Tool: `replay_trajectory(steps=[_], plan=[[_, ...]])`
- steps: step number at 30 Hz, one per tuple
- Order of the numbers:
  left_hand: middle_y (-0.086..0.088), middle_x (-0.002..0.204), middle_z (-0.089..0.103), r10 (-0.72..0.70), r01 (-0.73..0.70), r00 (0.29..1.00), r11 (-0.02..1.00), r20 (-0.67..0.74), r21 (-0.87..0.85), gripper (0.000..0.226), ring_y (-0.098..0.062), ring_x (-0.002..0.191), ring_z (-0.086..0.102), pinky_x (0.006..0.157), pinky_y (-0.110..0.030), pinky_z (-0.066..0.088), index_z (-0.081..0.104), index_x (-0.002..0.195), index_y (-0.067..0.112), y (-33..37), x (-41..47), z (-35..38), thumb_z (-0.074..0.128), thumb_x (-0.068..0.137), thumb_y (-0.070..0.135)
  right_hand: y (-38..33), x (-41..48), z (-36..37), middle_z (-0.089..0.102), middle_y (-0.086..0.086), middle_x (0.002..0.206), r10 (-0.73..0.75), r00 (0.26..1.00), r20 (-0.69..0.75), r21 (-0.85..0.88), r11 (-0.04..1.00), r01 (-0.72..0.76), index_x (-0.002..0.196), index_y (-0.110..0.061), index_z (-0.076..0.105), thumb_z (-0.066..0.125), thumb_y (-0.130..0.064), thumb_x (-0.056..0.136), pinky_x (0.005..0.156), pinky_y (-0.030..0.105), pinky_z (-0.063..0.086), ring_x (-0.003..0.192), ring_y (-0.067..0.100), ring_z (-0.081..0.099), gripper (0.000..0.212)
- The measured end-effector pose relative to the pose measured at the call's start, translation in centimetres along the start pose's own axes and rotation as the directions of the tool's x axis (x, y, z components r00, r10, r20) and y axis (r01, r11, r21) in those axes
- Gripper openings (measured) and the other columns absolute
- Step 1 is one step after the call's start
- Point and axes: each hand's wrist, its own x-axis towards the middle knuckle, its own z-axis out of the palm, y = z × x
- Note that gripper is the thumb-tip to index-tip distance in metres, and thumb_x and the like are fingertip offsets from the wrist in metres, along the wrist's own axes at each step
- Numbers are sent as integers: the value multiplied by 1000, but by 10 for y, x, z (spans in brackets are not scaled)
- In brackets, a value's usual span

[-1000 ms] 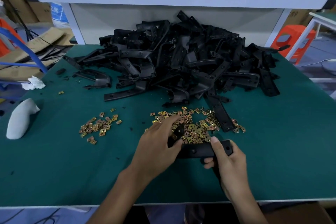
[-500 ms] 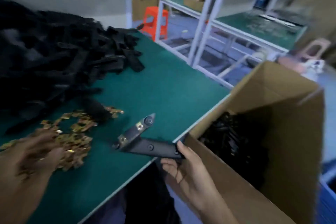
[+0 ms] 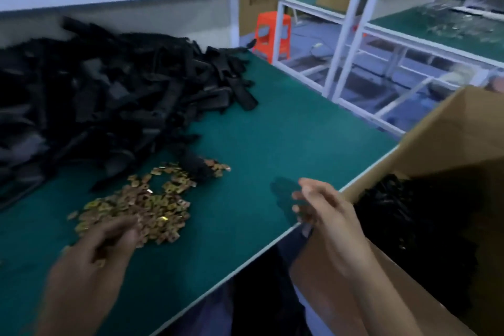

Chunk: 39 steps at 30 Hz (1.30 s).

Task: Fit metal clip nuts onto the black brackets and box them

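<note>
The left hand (image 3: 92, 251) is resting at the near edge of the heap of metal clips (image 3: 152, 207), and its fingers are curling down into them. The picture is blurred there, so I cannot tell if it is pinching a clip. The right hand (image 3: 324, 207) is hovering over the table edge, just beside the cardboard box (image 3: 450, 139), with fingers loosely bent and holding nothing. The clips are lying on the green table (image 3: 272, 139). Behind them the big pile of black brackets (image 3: 109, 95) is covering the left part of the table. A dark heap of brackets (image 3: 409, 215) is lying inside the box. Farther away an orange stool (image 3: 272, 33) is standing beside white racks (image 3: 349, 35).
</note>
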Motion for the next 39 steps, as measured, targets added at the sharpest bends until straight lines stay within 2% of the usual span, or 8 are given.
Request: replay_trajectory(steps=[2,5,9,12,15,20,26,39], plan=[[34,101,68,49,-49,989,999,-138,0,25,3,93,66,80,-29,51,67,103,57,-8,-2,-4,60,80,65,-7,22,50,74,-1,88,-98,974,206,-295,942,157,96,-25,75,71,-17,94,69,22,55,74,7,68,8],[31,102,70,-37,27,980,998,-195,-54,21,-2,96,67,83,-29,50,68,98,58,-23,-8,-14,59,79,57,-6,58,125,71,-14,90,-158,886,436,-619,662,422,102,-30,73,70,-35,93,87,28,50,90,6,67,11],[41,103,65,-75,72,973,997,-218,-21,27,13,95,63,77,-11,47,66,95,61,-33,-22,-19,66,92,34,8,90,201,66,12,119,-120,805,581,-787,171,593,124,-9,62,60,-59,93,90,39,45,115,36,58,59],[38,101,67,-103,95,963,994,-247,-47,28,17,95,59,77,-12,48,64,98,61,-38,-35,-29,64,93,33,17,101,226,68,14,106,-146,804,576,-808,45,587,110,-8,62,62,-51,93,88,42,45,109,38,59,47],[36,102,66,-110,97,967,993,-230,-67,25,16,95,59,80,-22,50,63,101,61,-42,-42,-36,61,95,37,13,101,233,66,9,87,-169,825,540,-811,156,563,94,-10,60,64,-35,86,73,38,45,92,35,63,26],[37,94,66,18,26,953,989,-301,145,14,16,91,60,67,-5,45,69,101,42,-37,-11,-30,63,98,30,-10,80,195,62,-2,72,-288,838,464,-764,348,543,86,-23,59,44,-49,84,64,37,42,72,29,57,30],[5,100,71,220,-81,945,873,-240,480,16,-17,96,60,81,-29,47,73,106,22,-18,83,12,58,100,24,19,35,157,77,1,91,-141,950,280,-173,966,194,100,-28,64,38,-34,102,52,30,54,67,14,68,26],[-7,105,69,8,24,999,757,-46,653,24,-30,107,60,90,-42,53,72,105,20,-15,143,10,63,96,39,57,11,147,67,8,71,-103,971,215,-83,989,123,80,-31,64,50,-32,107,49,32,53,52,23,61,30]])
